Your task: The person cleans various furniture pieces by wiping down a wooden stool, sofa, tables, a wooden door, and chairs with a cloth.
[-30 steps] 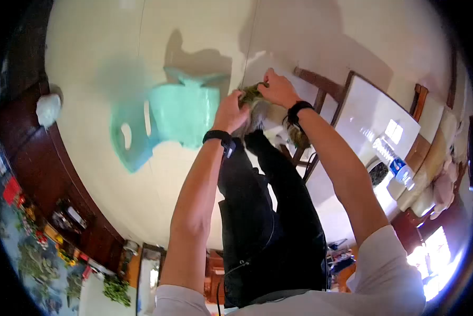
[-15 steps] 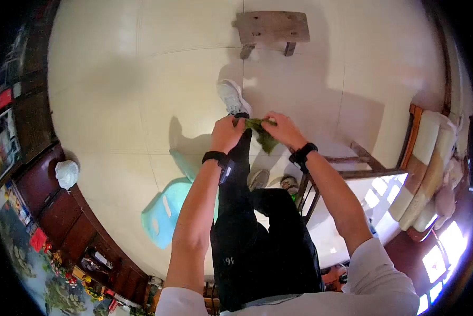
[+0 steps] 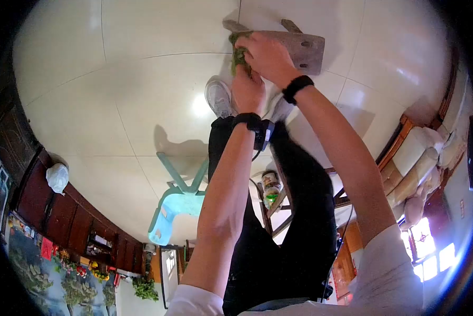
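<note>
At the far left stood a dark wooden cabinet (image 3: 60, 210), its long edge curving down the view, with a knotted white bag (image 3: 57, 178) near its top edge. Rightward from there, pale tiled floor (image 3: 115, 105) spread wide as far as the turquoise chair (image 3: 186, 203), whose right side was hidden by the person's left forearm; this was the broadest room for moving. Next came a pale left shoe (image 3: 219, 99), just below a crumpled green bundle (image 3: 240, 60). The bundle was held off to the front, overlapping the left end of a wooden stool in the view; whether it touched the stool could not be told. The left hand (image 3: 248, 92) had its fingers closed on the bundle's lower part, and the right hand (image 3: 268, 57), just above it, had its fingers curled in around the upper part, leaving little gap between the two hands. A jar (image 3: 271, 184) was between the legs, and the right shoe (image 3: 281, 108) was partly covered by the right forearm. The wooden stool (image 3: 307, 50) reached out past the right hand; from its right edge, more floor ran to the cushioned sofa (image 3: 413, 152).
</note>
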Action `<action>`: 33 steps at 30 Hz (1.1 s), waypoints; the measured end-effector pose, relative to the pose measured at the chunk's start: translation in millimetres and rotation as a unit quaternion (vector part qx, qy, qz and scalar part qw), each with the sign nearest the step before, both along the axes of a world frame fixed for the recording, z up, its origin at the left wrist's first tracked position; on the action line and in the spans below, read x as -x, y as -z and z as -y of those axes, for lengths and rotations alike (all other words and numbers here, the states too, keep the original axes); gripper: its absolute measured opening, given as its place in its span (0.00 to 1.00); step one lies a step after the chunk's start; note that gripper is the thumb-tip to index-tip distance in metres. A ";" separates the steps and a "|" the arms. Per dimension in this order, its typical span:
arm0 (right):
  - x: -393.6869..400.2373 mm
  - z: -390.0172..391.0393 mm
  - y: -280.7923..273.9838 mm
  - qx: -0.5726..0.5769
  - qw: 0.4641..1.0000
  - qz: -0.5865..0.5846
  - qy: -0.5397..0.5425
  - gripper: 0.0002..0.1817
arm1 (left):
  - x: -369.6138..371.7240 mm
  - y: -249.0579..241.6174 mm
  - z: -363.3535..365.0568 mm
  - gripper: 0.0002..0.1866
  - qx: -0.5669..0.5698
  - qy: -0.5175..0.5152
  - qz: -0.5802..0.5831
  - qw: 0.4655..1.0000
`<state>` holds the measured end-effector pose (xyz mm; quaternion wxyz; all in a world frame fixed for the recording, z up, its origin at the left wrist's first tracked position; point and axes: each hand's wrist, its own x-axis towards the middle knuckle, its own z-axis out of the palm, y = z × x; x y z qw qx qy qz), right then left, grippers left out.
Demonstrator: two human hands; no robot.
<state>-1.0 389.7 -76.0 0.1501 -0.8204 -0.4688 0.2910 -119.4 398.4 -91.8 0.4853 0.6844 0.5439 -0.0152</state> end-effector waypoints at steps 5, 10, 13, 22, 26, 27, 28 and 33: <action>-4.6 5.6 19.0 0.096 0.994 -0.032 -0.049 0.17 | -16.8 22.2 36.4 0.17 -0.056 -0.033 0.018 0.998; -43.2 45.7 17.4 0.045 0.987 -0.029 -0.148 0.17 | -41.6 29.2 87.8 0.17 0.000 -0.046 -0.034 0.998; -58.4 112.0 -3.2 0.095 0.982 -0.070 -0.144 0.17 | -74.3 25.4 144.9 0.16 0.089 0.078 -0.107 0.987; -247.1 261.9 24.4 0.246 0.963 -0.028 -0.108 0.08 | -212.7 7.2 226.3 0.14 0.261 0.116 -0.013 0.958; -302.0 252.1 -6.1 0.253 0.961 -0.096 0.051 0.11 | -237.2 -6.2 195.5 0.13 0.183 0.025 0.075 0.980; -306.4 242.2 -13.9 0.242 0.964 -0.085 0.074 0.11 | -238.4 -7.7 180.9 0.13 0.179 0.021 0.077 0.981; -307.6 228.3 -21.6 0.239 0.965 -0.082 0.068 0.11 | -235.7 -10.1 159.6 0.13 0.112 0.027 0.086 0.990; -263.9 119.0 -58.7 -0.022 0.998 -0.063 -0.010 0.14 | -194.9 -29.1 32.0 0.11 -0.148 0.012 0.088 0.985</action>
